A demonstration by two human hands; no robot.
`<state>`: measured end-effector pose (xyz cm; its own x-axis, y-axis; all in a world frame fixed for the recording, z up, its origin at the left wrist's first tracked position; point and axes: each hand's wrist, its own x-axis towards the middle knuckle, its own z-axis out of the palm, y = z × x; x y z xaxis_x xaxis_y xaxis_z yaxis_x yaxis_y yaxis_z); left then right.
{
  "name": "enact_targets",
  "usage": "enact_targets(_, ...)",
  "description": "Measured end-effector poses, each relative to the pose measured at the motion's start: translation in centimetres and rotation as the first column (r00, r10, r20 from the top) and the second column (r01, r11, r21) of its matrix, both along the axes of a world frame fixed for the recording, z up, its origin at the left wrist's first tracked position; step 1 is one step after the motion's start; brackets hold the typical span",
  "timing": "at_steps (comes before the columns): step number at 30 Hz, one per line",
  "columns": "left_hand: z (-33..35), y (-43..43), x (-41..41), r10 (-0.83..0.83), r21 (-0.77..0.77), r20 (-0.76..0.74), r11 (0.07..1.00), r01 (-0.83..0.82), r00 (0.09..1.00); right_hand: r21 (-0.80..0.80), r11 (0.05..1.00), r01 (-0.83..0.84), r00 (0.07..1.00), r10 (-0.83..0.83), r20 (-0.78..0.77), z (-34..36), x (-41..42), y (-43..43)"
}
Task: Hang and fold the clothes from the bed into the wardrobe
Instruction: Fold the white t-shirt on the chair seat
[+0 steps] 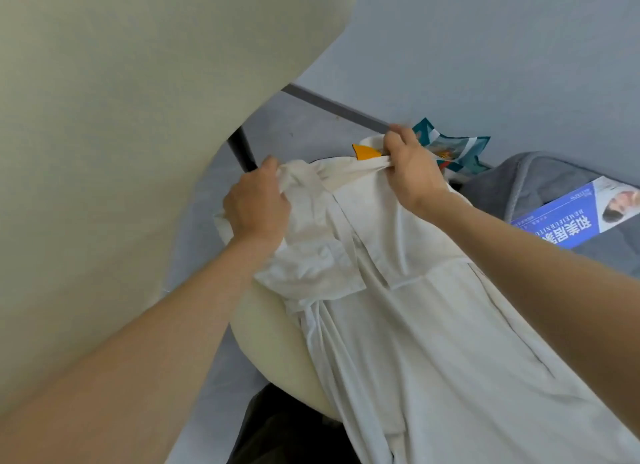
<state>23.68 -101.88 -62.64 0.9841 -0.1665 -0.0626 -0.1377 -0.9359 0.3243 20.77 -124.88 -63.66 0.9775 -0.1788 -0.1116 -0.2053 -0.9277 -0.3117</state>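
Draping below left hand (256, 204), right hand (412, 166) grip: garment (398, 325), perhaps shirt.

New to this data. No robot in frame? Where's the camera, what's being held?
No machine here: a person works with two bare hands. The one picture comes from a wide-angle camera on their head, looking down. The left hand and right hand each grip bunched cloth at the top of a white garment, which drapes down toward the camera. Behind the right hand is a teal packet; further right, a blue leaflet rests on a grey cushion. An unidentifiable orange piece shows by the collar.
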Motion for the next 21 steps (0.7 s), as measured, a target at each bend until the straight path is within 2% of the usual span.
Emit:
enact_targets(2,1.4,-0.6,0.0,-0.02,-0.043,0.118,0.999,0.025,0.993,0.052,0.995,0.083,0.994,-0.086,0.074,1.3,0.0,-0.4)
enact_targets(5,3.0,-1.1,-1.7,-0.067,-0.147,0.209,0.984,0.099,0.976,0.076,0.986,0.149,0.974,-0.16,0.162,3.1,-2.0,-0.7)
enact_targets(9,3.2,-1.5,-7.4,-0.25,-0.236,0.283,0.918,0.32,0.926,-0.148,0.968,0.204,0.953,-0.162,0.256,4.3,-8.4,-1.5)
enact_targets(12,2.3,-1.7,-13.5,-0.396,-0.264,0.259,0.848,0.459,0.881,-0.231,0.949,0.213,0.938,-0.133,0.32,4.3,-14.4,-2.3)
enact_targets(14,1.6,-1.8,-17.6,-0.515,-0.224,0.162,0.811,0.54,0.842,-0.233,0.933,0.275,0.934,-0.202,0.295,3.5,-18.9,-2.4)
enact_targets(16,1.0,-2.1,-21.1,-0.629,-0.181,-0.139,0.775,0.605,0.765,-0.241,0.916,0.321,0.941,-0.28,0.189,2.6,-23.6,-2.0)
enact_targets(17,0.7,-2.1,-22.4,-0.65,-0.159,-0.322,0.753,0.638,0.688,-0.26,0.907,0.332,0.943,-0.326,0.069,2.0,-25.8,-1.8)
enact_targets(18,0.3,-2.0,-23.5,-0.662,-0.131,-0.452,0.712,0.69,0.598,-0.285,0.894,0.346,0.92,-0.382,-0.083,1.7,-27.7,-1.5)
enact_targets(19,-0.1,-1.7,-24.4,-0.683,-0.093,-0.519,0.644,0.76,0.515,-0.285,0.883,0.373,0.866,-0.441,-0.234,1.2,-29.2,-1.3)
enact_targets(20,-0.4,-1.4,-24.9,-0.693,-0.064,-0.543,0.597,0.8,0.474,-0.267,0.867,0.421,0.799,-0.494,-0.343,0.8,-30.3,-1.1)
enact_targets(21,-0.6,-1.1,-25.1,-0.697,-0.045,-0.536,0.586,0.809,0.476,-0.233,0.841,0.489,0.736,-0.541,-0.407,0.7,-31.0,-1.0)
